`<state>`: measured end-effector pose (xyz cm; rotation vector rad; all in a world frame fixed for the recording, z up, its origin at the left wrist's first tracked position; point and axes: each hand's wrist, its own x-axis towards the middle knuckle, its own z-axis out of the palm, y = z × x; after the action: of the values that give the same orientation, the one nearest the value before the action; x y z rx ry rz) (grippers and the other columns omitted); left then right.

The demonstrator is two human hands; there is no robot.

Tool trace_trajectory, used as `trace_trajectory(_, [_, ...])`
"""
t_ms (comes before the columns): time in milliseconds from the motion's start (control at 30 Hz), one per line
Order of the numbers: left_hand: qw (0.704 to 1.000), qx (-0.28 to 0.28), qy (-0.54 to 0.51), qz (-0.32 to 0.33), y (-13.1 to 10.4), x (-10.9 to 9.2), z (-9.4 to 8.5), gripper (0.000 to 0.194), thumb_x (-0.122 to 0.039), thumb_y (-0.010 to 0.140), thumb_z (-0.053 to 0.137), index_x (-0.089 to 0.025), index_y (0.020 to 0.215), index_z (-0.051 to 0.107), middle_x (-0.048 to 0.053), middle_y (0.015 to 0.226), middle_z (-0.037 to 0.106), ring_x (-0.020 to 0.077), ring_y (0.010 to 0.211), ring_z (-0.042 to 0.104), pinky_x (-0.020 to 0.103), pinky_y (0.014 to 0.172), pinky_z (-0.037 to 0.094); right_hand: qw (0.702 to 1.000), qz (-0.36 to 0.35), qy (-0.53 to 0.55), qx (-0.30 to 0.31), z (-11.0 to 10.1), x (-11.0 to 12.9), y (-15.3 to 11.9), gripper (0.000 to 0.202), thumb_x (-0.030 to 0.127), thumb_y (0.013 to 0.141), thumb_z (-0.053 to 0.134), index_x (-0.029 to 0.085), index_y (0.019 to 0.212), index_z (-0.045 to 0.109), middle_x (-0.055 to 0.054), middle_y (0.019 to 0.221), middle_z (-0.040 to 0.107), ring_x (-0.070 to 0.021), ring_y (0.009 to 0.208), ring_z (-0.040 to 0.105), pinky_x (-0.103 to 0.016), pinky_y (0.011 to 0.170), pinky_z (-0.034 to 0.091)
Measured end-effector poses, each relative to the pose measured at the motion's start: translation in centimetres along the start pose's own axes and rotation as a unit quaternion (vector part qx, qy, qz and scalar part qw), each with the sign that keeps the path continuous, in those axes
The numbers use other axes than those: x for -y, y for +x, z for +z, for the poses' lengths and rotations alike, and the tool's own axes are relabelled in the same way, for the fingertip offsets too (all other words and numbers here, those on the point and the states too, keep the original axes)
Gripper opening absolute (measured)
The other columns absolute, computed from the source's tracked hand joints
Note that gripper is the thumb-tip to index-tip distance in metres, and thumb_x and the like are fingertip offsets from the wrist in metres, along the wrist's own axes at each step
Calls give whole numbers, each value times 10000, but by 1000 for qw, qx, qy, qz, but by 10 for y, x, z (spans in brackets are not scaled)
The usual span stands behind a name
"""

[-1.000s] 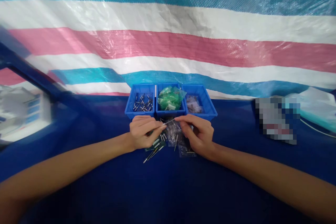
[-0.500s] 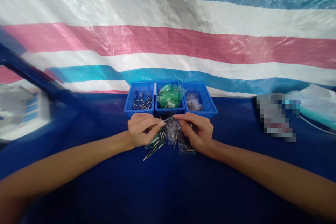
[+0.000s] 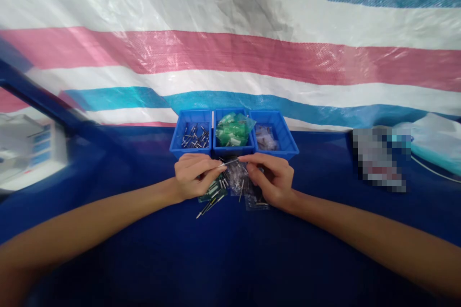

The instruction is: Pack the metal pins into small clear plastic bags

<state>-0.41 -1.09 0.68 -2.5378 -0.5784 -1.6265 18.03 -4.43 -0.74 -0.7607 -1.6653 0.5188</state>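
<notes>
A thin metal rod (image 3: 231, 162), possibly a blind rivet, spans the gap between my two hands in front of the bins. My left hand (image 3: 196, 175) pinches its left end between thumb and forefinger. At the other end, the fingertips of my right hand (image 3: 273, 177) close on the rod, the forefinger stretched along it. Under and between the hands lie clear plastic bags (image 3: 236, 177) of small parts, green-backed packets (image 3: 212, 191) and several loose metal rods (image 3: 209, 206). My right hand hides part of another clear bag (image 3: 257, 203).
Behind the hands stand a blue bin (image 3: 176, 146) of loose metal rods, a blue bin (image 3: 230, 151) with green bags (image 3: 232, 129), and a blue bin (image 3: 286, 141) with clear packets (image 3: 265, 138). A white device (image 3: 46, 153) is at left, a blurred-out object (image 3: 378, 163) at right.
The view has tipped very slightly. Both hands keep almost the same position and still hold the rod between them; the bins and packets have not moved.
</notes>
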Motion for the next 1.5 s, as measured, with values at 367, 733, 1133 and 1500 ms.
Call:
trace_trajectory(367, [1000,-5,-1,-4,-1,0,0,69,-147,728,647,-134,686,594,-55,455,536,40,396,467,159,416,400,1000,-8,0,3,0,1,1,240,109,813,478,209,956,643,39,551,538,-67,428,454,-202,407,353])
trace_trajectory(733, [1000,-2,14,-15,-1,-1,-1,56,-159,731,643,-151,695,601,-62,462,547,41,404,491,159,424,422,999,-38,33,12,0,2,4,323,65,810,469,227,1035,634,46,535,490,-71,448,435,-214,435,332])
trace_trajectory(1133, [1000,-1,18,-5,0,-1,-2,60,-144,724,650,-141,691,599,-59,471,547,39,410,491,153,427,419,997,-61,29,22,-1,2,5,332,56,807,464,214,1050,625,38,551,511,-70,451,442,-212,440,340])
trace_trajectory(1500, [1000,-8,19,-5,0,-2,-2,57,-141,718,652,-146,688,605,-57,480,565,41,411,507,156,432,437,997,-64,15,30,-1,3,5,350,68,812,459,240,1075,613,42,541,511,-76,454,441,-213,439,366])
